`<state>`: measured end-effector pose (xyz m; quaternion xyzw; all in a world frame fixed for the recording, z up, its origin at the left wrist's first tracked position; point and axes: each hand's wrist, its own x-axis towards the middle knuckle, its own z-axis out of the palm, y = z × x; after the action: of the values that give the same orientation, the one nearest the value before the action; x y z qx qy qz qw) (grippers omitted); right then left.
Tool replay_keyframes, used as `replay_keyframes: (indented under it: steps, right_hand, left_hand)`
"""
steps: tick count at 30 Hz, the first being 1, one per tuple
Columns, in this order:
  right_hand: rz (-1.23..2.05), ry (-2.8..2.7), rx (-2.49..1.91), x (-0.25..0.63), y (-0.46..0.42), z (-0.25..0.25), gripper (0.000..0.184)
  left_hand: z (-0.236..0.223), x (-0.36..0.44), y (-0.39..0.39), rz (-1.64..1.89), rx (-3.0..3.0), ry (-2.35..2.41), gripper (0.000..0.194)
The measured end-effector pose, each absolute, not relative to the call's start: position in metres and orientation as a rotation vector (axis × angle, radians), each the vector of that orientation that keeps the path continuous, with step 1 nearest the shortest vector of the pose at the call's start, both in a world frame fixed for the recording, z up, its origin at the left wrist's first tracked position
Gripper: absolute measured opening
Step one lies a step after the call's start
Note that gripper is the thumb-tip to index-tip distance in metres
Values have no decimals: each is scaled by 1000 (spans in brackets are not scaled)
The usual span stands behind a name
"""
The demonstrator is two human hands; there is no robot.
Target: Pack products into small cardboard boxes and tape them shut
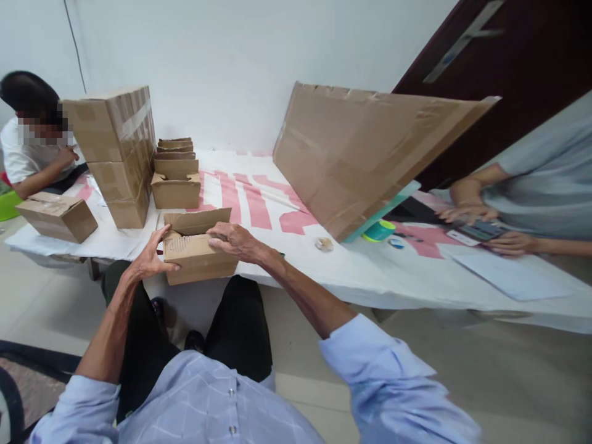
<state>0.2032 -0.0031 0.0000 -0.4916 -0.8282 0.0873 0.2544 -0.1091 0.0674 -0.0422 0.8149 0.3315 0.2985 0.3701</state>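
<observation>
A small cardboard box (pixel 197 256) sits at the near edge of the low white table (pixel 324 271), its back flap standing up. My left hand (pixel 150 259) grips the box's left end, thumb and fingers wrapped round the corner. My right hand (pixel 235 239) lies on top of the box with its fingers pressing a flap down. Both forearms reach out from light blue sleeves over my dark trousers.
A row of small open boxes (pixel 176 179) and a stack of taped cartons (pixel 118 154) stand behind. A big flat cardboard sheet (pixel 365 154) leans at right. Another box (pixel 58 214) lies far left. One person sits at left, another's hands (pixel 469 213) rest at right. A tape roll (pixel 379 230) lies nearby.
</observation>
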Motion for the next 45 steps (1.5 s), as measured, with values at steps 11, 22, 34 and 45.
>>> replay_keyframes:
  steps: [11,22,34,45]
  right_hand:
    - [-150,-2288,-1205,197,-50,0,18]
    - [-616,-2208,-1048,179,-81,-67,15]
    - [-73,-2361,-1344,210,-14,5,21]
    - [-35,-2514,-1479,216,-1,22,25]
  left_hand:
    - [-48,-111,73,749,2059,805,130]
    - [-55,-112,76,751,2120,747,126]
    - [-58,-116,75,776,2081,737,128]
    - [-65,-114,76,822,2072,725,130]
